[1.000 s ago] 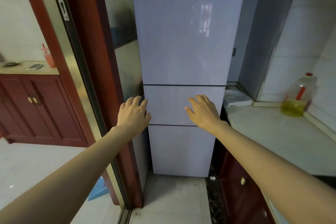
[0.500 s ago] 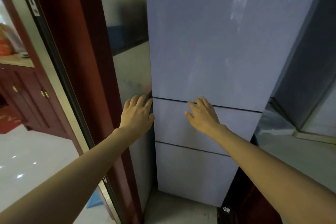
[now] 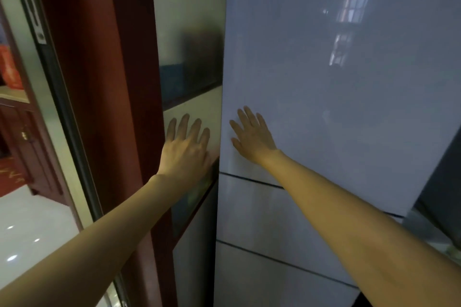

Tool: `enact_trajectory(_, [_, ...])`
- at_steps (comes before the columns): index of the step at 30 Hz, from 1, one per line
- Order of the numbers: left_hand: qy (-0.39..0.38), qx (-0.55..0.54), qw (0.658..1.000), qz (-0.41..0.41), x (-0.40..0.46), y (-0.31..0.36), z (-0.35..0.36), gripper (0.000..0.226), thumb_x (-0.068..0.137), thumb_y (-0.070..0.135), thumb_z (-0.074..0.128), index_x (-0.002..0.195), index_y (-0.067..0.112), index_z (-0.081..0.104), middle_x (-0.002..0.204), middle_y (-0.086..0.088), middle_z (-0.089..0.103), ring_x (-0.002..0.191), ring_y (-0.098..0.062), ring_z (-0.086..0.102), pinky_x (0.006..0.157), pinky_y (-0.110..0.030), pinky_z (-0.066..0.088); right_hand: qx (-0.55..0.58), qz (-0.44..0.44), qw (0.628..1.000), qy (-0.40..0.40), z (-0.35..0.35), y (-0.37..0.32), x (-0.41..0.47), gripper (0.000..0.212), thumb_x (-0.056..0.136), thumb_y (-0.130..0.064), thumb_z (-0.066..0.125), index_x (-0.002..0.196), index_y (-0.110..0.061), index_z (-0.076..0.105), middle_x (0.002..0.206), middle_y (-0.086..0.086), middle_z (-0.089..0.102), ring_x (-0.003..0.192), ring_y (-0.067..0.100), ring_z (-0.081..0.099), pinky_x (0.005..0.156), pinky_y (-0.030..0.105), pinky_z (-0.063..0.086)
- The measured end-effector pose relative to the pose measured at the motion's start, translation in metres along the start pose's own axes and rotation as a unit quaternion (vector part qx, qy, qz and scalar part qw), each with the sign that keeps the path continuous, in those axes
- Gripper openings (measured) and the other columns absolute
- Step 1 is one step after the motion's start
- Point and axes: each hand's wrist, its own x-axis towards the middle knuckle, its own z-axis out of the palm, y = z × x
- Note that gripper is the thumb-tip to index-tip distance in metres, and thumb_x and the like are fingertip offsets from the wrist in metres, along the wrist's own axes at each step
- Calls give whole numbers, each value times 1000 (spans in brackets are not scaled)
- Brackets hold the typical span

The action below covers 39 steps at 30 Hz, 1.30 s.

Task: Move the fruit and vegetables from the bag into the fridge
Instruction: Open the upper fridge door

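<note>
Fridge fills the frame dead ahead, doors closed, top cut off. Left hand flat at its side edge, right hand spread on the upper door; both empty.

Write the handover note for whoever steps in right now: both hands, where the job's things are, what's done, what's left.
Left hand: open, fingers spread, at the left edge of the fridge, by its side panel; holds nothing.
Right hand: open, fingers spread on or just over the front of the upper door, near its lower left corner; contact cannot be confirmed.
Things: all three fridge doors look closed. No bag, fruit or vegetables in view.
Done: nothing visible yet.
Left: open the fridge, fetch the bag, move the produce inside.
</note>
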Motion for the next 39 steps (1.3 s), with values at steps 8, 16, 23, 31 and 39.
enact_trajectory(8, [59, 33, 998, -19, 27, 5, 21, 50, 74, 28, 71, 119, 7, 62, 129, -19, 57, 127, -41, 45, 107, -54, 23, -172, -148, 970, 86, 19, 2, 76, 58, 99, -45, 25, 148, -17, 18, 157, 15, 9, 145, 32, 0, 113, 54, -7])
enact_trajectory(16, [6, 86, 995, -45, 32, 3, 30, 55, 79, 36, 66, 129, 14, 55, 140, -16, 48, 134, -38, 37, 109, -50, 16, -323, -182, 925, 79, 25, 13, 102, 55, 97, -48, 27, 137, -12, 42, 145, 13, 38, 142, 34, 18, 109, 63, -6])
enact_trajectory(23, [5, 58, 998, -23, 22, 2, 30, 50, 76, 31, 68, 121, 11, 62, 132, -17, 55, 127, -38, 46, 106, -51, 31, -328, -115, 937, 44, 11, -13, 103, 58, 95, -53, 22, 125, -16, 57, 139, 9, 44, 137, 29, 24, 107, 64, -12])
enact_trajectory(31, [61, 7, 998, 12, 2, -13, 24, 46, 76, 29, 65, 117, 8, 63, 127, -18, 58, 123, -38, 50, 104, -51, 36, -349, -78, 933, 33, 5, -27, 98, 58, 94, -53, 24, 122, -15, 59, 132, 8, 49, 132, 29, 29, 106, 66, -12])
enact_trajectory(39, [58, -45, 997, 34, -31, -15, 24, 49, 73, 23, 71, 118, 8, 60, 127, -18, 57, 122, -37, 51, 100, -51, 41, -300, -114, 940, 113, -5, -48, 38, 52, 97, -47, 29, 125, -13, 55, 138, 10, 46, 139, 28, 24, 111, 62, -3])
